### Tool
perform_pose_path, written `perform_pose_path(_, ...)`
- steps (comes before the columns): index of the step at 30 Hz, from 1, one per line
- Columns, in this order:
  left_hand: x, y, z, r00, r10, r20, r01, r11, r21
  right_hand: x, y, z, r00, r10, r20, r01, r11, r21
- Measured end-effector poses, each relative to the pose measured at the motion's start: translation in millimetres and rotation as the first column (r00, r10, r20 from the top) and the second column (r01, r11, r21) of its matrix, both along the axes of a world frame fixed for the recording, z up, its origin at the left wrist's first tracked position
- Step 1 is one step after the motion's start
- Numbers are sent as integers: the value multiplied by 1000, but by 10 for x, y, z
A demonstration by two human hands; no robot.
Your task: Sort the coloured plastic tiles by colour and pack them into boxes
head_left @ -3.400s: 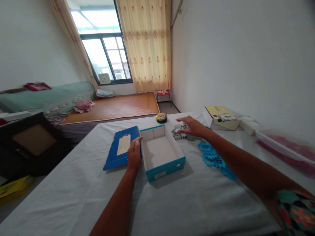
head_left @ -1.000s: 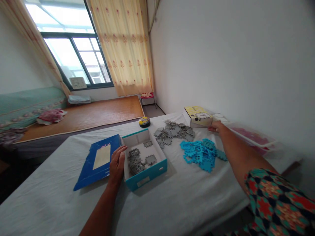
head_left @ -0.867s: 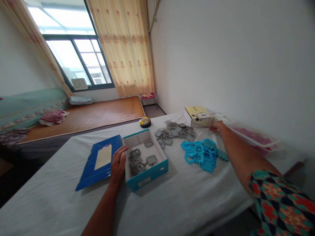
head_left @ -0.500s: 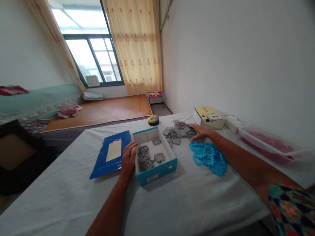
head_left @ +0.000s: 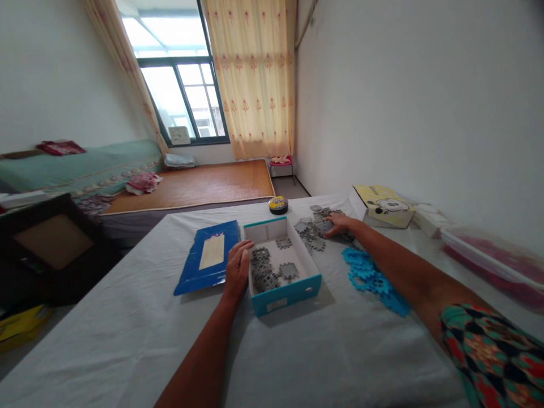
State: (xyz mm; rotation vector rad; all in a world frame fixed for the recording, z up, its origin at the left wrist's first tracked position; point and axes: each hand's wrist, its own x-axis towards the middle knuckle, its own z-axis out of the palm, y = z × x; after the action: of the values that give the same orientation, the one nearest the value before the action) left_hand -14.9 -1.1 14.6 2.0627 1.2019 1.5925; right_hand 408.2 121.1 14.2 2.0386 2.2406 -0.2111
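My left hand [head_left: 238, 269] lies over the left rim of an open turquoise-edged box [head_left: 287, 300], fingers hooked on its wall. Grey gear-shaped pieces [head_left: 262, 269] are heaped along the box's left side, with a couple lying apart on its white floor. Beyond the box to the right, my right hand [head_left: 340, 224] is on a pile of loose grey gear pieces [head_left: 312, 229], its thumb and fingers bent around a flat grey gear [head_left: 327, 228]. Blue gear pieces [head_left: 374, 280] lie nearer me, beside my right forearm.
A blue lid [head_left: 187, 272] leans by the box's left side. A round yellow-and-black tin [head_left: 278, 205] stands at the far edge of the white-covered table [head_left: 127, 340]. Along the wall are a yellow carton [head_left: 385, 207], a white box [head_left: 429, 220] and a clear plastic tub [head_left: 493, 255].
My right hand has drawn leftward over the grey pile, and its spread fingers have bent inward. My left hand stays at the box rim. The whole view has swung slightly left.
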Motion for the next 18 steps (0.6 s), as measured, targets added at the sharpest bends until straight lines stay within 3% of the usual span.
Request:
perform_pose_path(5, 8, -10, 10, 1000, -2, 3, 2, 1000, -6, 46, -58, -29, 998, 58, 4, -58, 993, 100)
perform_pose_path(13, 6, 0, 5, 1000, -8, -6, 8, 1000, -2, -51, -241, -49, 998, 21, -61, -6, 971, 238)
perform_pose_path(18, 6, 3, 7, 1000, -9, -5, 9, 1000, 5, -22, -289, 74, 957, -32, -290, 120, 949, 291)
